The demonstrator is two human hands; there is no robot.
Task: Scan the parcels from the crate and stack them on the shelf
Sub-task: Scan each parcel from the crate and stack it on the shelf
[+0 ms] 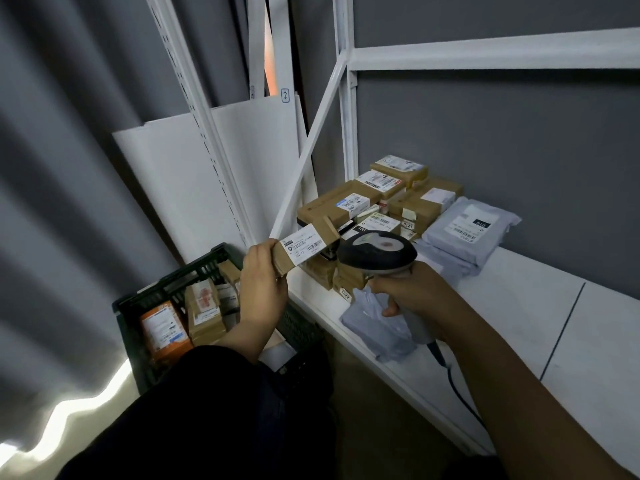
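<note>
Cardboard parcel [304, 247] raised in left hand [263, 280]; right hand [410, 293] grips scanner [377, 251] alongside.

The slim brown cardboard parcel [304, 247] bears a white label with black barcode stripes; the dark grey plastic handheld scanner [377, 252] has a paler top (with a reddish spot). The dark green lattice-walled plastic crate [180, 275] shows an orange rectangular box [162, 327]; the white flat metal shelf [519, 306] shows brown cardboard cartons [332, 202] and pale lilac-grey plastic mailer bags [471, 226].
</note>
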